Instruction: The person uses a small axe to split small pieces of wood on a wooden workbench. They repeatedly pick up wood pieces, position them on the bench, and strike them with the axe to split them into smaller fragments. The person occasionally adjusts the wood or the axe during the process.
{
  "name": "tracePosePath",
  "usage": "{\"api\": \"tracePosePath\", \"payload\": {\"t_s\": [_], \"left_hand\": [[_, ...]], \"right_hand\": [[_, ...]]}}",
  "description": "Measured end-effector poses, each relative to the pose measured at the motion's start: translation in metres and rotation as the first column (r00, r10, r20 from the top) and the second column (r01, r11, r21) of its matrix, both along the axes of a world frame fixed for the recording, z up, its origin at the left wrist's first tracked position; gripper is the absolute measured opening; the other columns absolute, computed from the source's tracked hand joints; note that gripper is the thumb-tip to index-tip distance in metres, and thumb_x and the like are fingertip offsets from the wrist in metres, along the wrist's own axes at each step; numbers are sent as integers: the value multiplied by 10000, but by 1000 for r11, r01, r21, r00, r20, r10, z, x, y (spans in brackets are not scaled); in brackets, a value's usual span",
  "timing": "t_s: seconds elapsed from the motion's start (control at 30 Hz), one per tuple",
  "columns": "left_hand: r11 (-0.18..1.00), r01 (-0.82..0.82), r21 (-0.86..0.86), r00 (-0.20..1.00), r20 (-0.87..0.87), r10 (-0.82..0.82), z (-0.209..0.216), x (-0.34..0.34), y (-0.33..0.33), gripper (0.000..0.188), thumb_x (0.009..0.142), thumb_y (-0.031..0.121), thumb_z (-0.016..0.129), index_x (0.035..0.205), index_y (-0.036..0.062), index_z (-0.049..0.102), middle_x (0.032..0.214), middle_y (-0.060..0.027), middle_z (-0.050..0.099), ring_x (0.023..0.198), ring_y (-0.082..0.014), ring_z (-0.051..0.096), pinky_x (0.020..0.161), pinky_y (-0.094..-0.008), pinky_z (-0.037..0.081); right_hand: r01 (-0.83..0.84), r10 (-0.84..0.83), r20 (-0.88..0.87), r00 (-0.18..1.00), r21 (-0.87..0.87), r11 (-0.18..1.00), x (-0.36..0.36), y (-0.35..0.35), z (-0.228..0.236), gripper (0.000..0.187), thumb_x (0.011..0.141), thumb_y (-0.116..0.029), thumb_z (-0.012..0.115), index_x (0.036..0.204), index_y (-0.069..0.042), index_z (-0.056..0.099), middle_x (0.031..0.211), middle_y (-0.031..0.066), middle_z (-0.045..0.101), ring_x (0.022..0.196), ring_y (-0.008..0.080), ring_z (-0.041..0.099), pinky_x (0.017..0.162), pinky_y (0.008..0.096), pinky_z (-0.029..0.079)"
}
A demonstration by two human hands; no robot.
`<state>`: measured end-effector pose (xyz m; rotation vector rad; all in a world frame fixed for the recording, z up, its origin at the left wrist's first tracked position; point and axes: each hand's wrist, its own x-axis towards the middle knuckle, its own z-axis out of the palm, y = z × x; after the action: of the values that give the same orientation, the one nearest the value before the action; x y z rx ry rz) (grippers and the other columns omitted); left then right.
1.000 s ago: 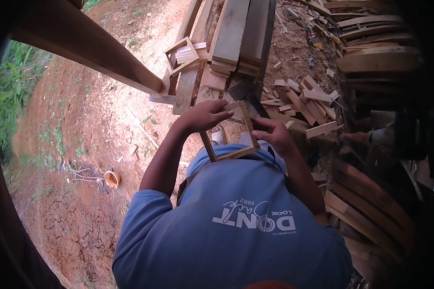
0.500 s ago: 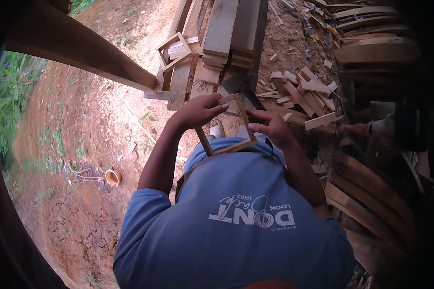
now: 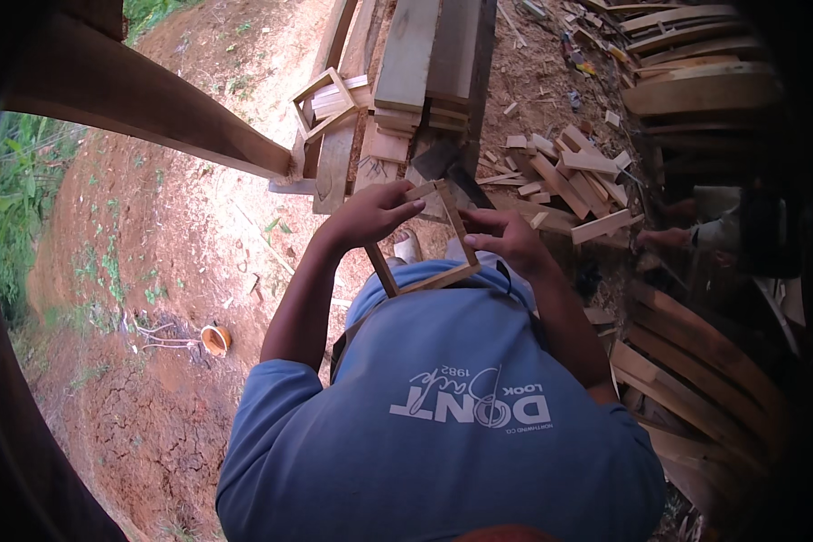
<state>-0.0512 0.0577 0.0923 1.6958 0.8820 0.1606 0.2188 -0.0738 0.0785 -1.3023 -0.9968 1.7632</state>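
Note:
A small four-sided wooden frame [image 3: 453,217] is held against my waist, its near bar resting by the hem of my blue shirt. My left hand [image 3: 377,213] is closed round its far left corner, the thumb lying along the far bar. On the other side, my right hand [image 3: 508,238] grips the right bar with bent fingers. Just beyond the frame, a dark-headed hammer [image 3: 437,159] lies on the wooden bench [image 3: 336,167], its handle pointing toward my right hand. Several nails [image 3: 377,166] lie to the left of the hammer head.
Stacked planks [image 3: 410,59] cover the bench's far part. Another wooden frame [image 3: 332,122] lies left of them. Offcuts [image 3: 578,172] are heaped at right, near another person's hand [image 3: 667,237]. A post [image 3: 172,104] slants in from the left; an orange pot [image 3: 215,340] stands on the dirt.
The view has shifted slightly. Both hands keep their hold on the wooden frame, which stays at nearly the same place by my waist.

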Motion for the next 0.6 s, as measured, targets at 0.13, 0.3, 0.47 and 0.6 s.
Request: {"api": "tracePosePath", "payload": {"t_s": [0.13,0.3,0.47,0.6], "left_hand": [[1000,13,1,1000,9,-13,-10,-3,1,439,1076,426,595,1063,-11,644,851,-182,670,811,-296,660,759,-439,504],[996,21,-85,998,-56,-26,11,-1,6,418,1115,402,542,1118,-2,651,926,-141,689,887,-240,665,799,-398,511],[985,100,-137,995,19,-99,12,-5,14,405,1133,355,532,1265,-6,659,1081,-102,718,1043,-168,686,906,-323,541],[986,57,-158,974,226,-20,15,-7,13,411,1085,351,628,1245,-26,671,1098,-153,730,981,-208,696,896,-354,548]], "right_hand": [[-22,21,41,999,33,999,-1,1,4,591,909,-151,784,1447,34,621,1363,166,698,1245,210,647,1094,355,487],[-37,36,73,997,10,999,0,3,9,603,898,-130,782,1453,40,616,1306,106,653,1209,187,632,1046,322,500],[-81,74,97,992,61,995,1,3,14,602,892,-121,788,1448,41,620,1187,69,628,1080,164,647,961,303,532],[-112,89,172,981,131,985,-4,-1,27,612,874,-118,802,1444,25,631,1118,61,632,1010,149,652,907,307,540]]}}
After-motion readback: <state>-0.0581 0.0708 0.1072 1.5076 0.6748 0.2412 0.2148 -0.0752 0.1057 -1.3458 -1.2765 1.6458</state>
